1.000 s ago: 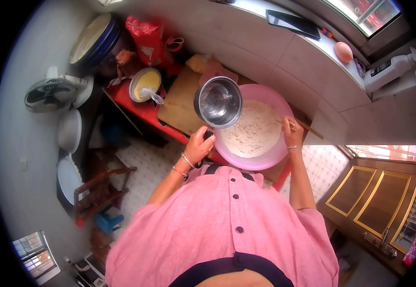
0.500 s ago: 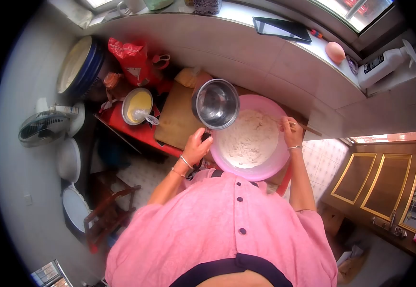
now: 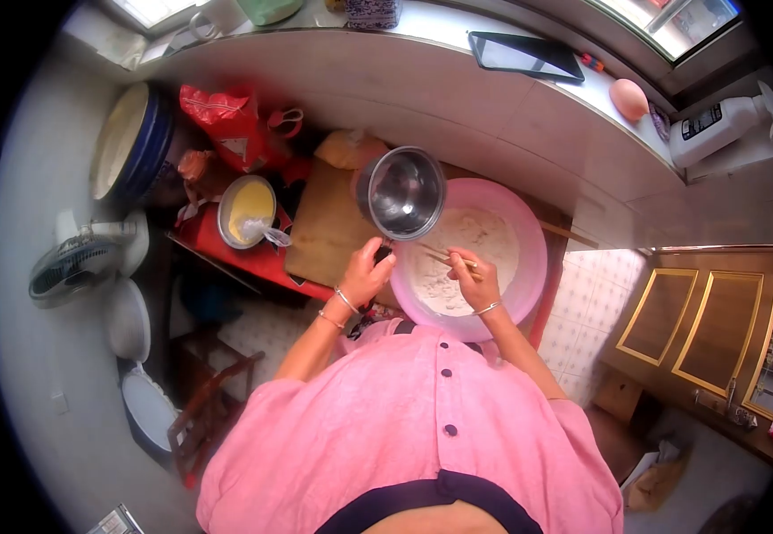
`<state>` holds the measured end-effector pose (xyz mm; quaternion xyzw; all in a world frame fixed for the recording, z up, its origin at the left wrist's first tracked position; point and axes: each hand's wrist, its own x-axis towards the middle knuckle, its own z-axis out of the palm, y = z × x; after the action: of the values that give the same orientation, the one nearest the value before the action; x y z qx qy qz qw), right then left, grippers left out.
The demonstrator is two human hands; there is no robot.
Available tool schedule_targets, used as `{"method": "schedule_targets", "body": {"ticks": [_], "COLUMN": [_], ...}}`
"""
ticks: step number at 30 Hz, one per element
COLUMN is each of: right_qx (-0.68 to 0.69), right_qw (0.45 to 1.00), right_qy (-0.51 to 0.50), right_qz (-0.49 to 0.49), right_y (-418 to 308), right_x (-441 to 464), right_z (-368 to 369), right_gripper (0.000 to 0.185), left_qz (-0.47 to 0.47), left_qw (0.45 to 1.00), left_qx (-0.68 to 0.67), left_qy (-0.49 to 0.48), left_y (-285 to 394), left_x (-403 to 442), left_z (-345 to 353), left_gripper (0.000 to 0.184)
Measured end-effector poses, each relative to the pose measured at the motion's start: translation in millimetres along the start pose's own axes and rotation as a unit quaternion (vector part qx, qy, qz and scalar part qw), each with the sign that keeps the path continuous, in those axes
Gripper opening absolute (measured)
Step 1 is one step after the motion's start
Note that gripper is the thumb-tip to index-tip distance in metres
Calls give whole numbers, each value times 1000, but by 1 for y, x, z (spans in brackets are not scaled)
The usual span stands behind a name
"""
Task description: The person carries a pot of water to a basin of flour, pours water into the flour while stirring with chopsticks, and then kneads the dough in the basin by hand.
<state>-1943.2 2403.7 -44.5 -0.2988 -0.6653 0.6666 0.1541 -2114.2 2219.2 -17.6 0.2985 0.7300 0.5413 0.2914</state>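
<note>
My left hand (image 3: 366, 271) is closed around the dark handle of a metal saucepan (image 3: 406, 191), tilted beside and partly over the left rim of a pink basin (image 3: 533, 231). Its shiny inside faces me; I cannot tell whether liquid is in it. White flour (image 3: 484, 233) with some clumps covers the basin's bottom. My right hand (image 3: 475, 283) is closed on a pair of chopsticks (image 3: 434, 255) over the near part of the basin, their tips pointing left toward the flour. A wooden board (image 3: 320, 222) lies on the left, partly under the saucepan and basin.
Left of the board, a bowl of yellow contents (image 3: 251, 200) sits on a red surface, with a red bag (image 3: 226, 125) and a blue-sided bucket (image 3: 128, 147) behind. A tablet (image 3: 526, 57), an egg-shaped item (image 3: 628, 99) and a white bottle (image 3: 716, 131) line the ledge. A fan (image 3: 80, 267) stands left.
My right hand has moved left and toward me with the chopsticks, from the basin's right rim to over the flour. My left hand and the saucepan have barely moved.
</note>
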Motion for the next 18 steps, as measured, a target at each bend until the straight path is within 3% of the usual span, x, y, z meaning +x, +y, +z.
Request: {"method": "schedule_targets", "body": {"ticks": [2, 3, 5, 7, 10, 14, 18], "right_qx": [-185, -150, -125, -116, -91, -26, -14], "right_qw": [969, 981, 977, 968, 955, 988, 998], "right_qy": [81, 99, 170, 220, 277, 153, 43], "right_qz": [-141, -68, -26, -37, -57, 11, 49], "right_y": [30, 29, 21, -4, -14, 24, -8], "right_x": [15, 18, 24, 25, 38, 26, -15], "right_z": [4, -13, -46, -68, -61, -6, -7], "right_gripper": [21, 21, 23, 25, 26, 25, 22], "left_qz": [-9, -19, -27, -41, 15, -2, -38], "left_qw": [1000, 1000, 999, 999, 999, 999, 999], "left_qx": [2, 3, 8, 11, 46, 22, 26], "left_qy": [-11, -17, -16, -13, -8, -24, -20], "left_y": [1, 3, 7, 3, -3, -1, 10], "left_x": [3, 3, 7, 4, 13, 16, 18], "left_z": [-2, -4, -8, -10, -8, -7, -12], "left_gripper": [18, 18, 19, 19, 20, 18, 21]}}
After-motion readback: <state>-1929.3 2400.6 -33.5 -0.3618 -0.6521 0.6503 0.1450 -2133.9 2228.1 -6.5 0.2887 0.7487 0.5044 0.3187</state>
